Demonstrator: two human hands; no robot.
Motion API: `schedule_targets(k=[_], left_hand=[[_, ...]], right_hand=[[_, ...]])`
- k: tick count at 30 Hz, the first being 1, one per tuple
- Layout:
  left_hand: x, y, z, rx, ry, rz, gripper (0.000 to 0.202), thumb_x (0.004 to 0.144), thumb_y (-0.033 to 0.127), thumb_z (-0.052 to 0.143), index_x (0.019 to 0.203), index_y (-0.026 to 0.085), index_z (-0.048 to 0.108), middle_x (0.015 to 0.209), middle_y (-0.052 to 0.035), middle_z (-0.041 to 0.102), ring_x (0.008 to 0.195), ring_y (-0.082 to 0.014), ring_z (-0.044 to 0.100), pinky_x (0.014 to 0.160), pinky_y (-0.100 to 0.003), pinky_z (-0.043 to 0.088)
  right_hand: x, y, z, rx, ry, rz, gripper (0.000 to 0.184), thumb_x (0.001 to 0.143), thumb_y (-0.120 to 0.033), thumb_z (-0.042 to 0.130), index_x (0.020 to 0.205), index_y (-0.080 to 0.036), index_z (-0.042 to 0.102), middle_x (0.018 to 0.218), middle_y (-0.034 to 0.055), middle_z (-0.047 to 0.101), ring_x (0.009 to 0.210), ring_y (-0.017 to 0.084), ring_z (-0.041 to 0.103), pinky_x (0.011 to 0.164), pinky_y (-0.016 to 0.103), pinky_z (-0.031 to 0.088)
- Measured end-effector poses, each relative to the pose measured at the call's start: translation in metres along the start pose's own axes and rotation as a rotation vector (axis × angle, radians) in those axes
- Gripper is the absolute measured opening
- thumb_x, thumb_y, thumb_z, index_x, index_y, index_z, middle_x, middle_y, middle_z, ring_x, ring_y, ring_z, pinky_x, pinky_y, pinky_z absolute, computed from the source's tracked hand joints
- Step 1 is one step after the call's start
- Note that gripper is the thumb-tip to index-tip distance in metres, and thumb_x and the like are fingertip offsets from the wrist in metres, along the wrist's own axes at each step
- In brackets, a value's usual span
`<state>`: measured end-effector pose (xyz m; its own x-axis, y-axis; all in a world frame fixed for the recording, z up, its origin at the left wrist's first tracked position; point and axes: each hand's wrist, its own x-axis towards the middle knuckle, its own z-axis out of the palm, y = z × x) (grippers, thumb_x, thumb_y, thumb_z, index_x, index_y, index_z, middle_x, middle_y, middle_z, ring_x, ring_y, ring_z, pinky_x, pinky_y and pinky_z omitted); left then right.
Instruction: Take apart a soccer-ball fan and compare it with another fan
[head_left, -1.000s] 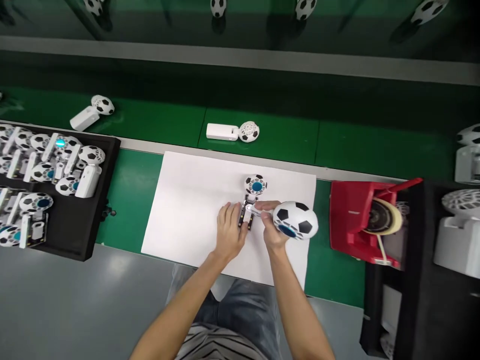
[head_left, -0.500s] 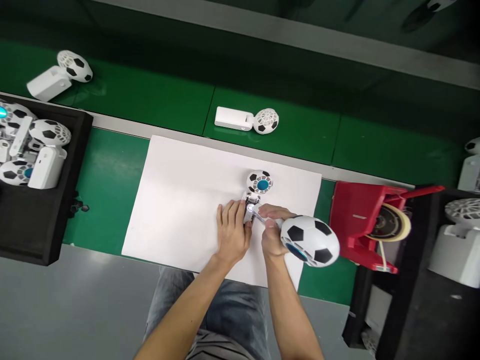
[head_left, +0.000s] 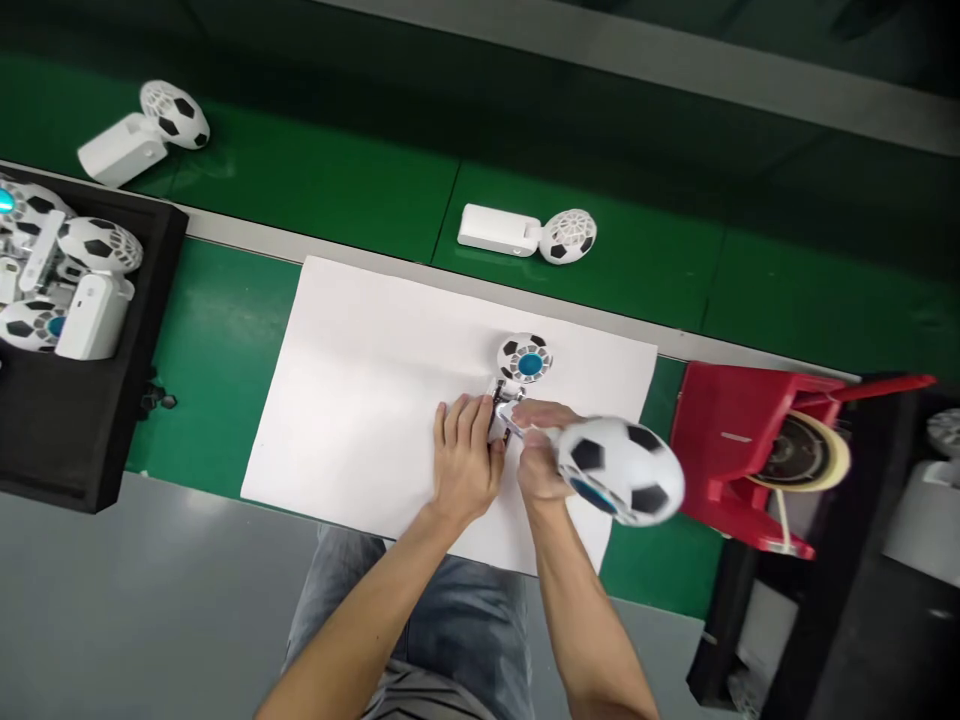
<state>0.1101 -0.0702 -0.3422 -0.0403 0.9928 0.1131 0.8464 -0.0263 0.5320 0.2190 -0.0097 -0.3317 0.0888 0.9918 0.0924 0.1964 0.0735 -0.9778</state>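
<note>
Left hand [head_left: 463, 462] presses flat the small open fan body [head_left: 501, 418]; right hand [head_left: 541, 455] grips a football-patterned shell [head_left: 621, 470], which may slip.

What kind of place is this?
Probably a factory assembly line: football-shaped fans lie on a green conveyor belt, a black tray holds more, and a red tape dispenser stands nearby.

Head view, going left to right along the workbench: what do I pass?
Black tray of football fans → white sheet → left hand → right hand → football-shaped shell → red tape dispenser.
</note>
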Motion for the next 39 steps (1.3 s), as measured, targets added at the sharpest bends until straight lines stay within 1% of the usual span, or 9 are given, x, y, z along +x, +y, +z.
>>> schedule_targets(k=[8,12,17,21,26,29,33,36,39], left_hand=[[0.001,0.000,-0.002,0.073,-0.065,0.021,0.057,0.094,0.022,0.048,0.150,0.032,0.042,0.145,-0.0094,0.054,0.140,-0.0301,0.042,0.122,-0.058,0.027],[0.002,0.005,-0.008,-0.016,-0.131,-0.083,0.052,0.095,0.021,0.047,0.145,0.033,0.049,0.146,-0.0086,0.054,0.143,-0.0305,0.039,0.122,-0.060,0.024],[0.024,0.030,-0.031,-0.151,-0.221,-0.273,0.054,0.090,0.019,0.055,0.144,0.023,0.047,0.144,-0.0162,0.053,0.133,-0.0346,0.048,0.110,-0.060,0.040],[0.061,0.051,-0.051,-0.320,-0.271,-0.482,0.077,0.068,0.005,0.072,0.138,0.009,0.042,0.127,-0.0231,0.058,0.120,-0.0374,0.056,0.103,-0.059,0.046],[0.076,0.080,-0.117,-0.803,-0.463,-0.486,0.058,0.071,0.020,0.074,0.120,0.016,0.042,0.090,-0.0038,0.061,0.075,-0.0212,0.068,0.068,-0.041,0.061],[0.062,0.104,-0.184,-1.049,-0.470,-0.378,0.060,0.082,0.038,0.066,0.128,0.026,0.031,0.105,-0.0040,0.061,0.070,-0.0141,0.065,0.062,-0.035,0.061],[0.046,0.138,-0.265,-1.433,-0.525,-0.236,0.070,0.081,0.030,0.068,0.139,0.033,0.028,0.128,-0.0087,0.057,0.075,-0.0132,0.066,0.061,-0.031,0.058],[0.045,0.156,-0.299,-1.560,-0.552,-0.190,0.080,0.077,0.023,0.071,0.142,0.032,0.026,0.129,-0.0111,0.056,0.081,-0.0184,0.069,0.061,-0.032,0.058],[0.046,0.166,-0.311,-1.561,-0.509,-0.114,0.081,0.075,0.024,0.074,0.141,0.031,0.027,0.123,-0.0090,0.058,0.082,-0.0197,0.070,0.062,-0.034,0.060]], right_hand=[[-0.035,-0.039,-0.022,0.153,0.209,-0.156,0.008,0.085,-0.029,0.064,0.091,-0.026,0.060,0.079,-0.0016,0.065,0.075,0.021,0.066,0.078,0.046,0.059],[-0.066,-0.061,-0.039,0.132,0.334,0.040,0.012,0.082,-0.034,0.069,0.084,-0.024,0.063,0.077,-0.0011,0.066,0.076,0.021,0.067,0.079,0.046,0.059],[-0.083,-0.106,-0.059,0.093,0.430,0.303,0.012,0.077,-0.029,0.077,0.079,-0.019,0.070,0.075,0.0034,0.070,0.074,0.022,0.066,0.074,0.038,0.055],[-0.083,-0.142,-0.076,0.400,0.370,0.695,0.023,0.068,-0.035,0.079,0.065,-0.015,0.067,0.063,0.0047,0.067,0.058,0.018,0.061,0.055,0.031,0.052],[-0.101,-0.175,-0.094,0.692,0.295,0.901,0.020,0.049,-0.019,0.075,0.067,-0.016,0.066,0.065,0.0041,0.069,0.058,0.022,0.067,0.059,0.039,0.060],[-0.113,-0.194,-0.096,0.743,0.326,0.884,0.031,0.052,-0.018,0.083,0.078,-0.018,0.066,0.073,0.0016,0.072,0.067,0.024,0.072,0.063,0.040,0.063],[-0.112,-0.218,-0.096,0.711,0.265,0.821,0.039,0.065,-0.035,0.085,0.095,-0.016,0.068,0.086,0.0056,0.075,0.064,0.020,0.070,0.056,0.034,0.060],[-0.102,-0.234,-0.099,0.784,0.107,0.745,0.032,0.068,-0.031,0.078,0.095,-0.015,0.069,0.076,0.0046,0.073,0.059,0.018,0.065,0.052,0.030,0.054],[-0.094,-0.248,-0.100,0.820,0.033,0.657,0.032,0.071,-0.024,0.072,0.102,-0.016,0.070,0.074,0.0041,0.073,0.064,0.019,0.065,0.058,0.029,0.054]])
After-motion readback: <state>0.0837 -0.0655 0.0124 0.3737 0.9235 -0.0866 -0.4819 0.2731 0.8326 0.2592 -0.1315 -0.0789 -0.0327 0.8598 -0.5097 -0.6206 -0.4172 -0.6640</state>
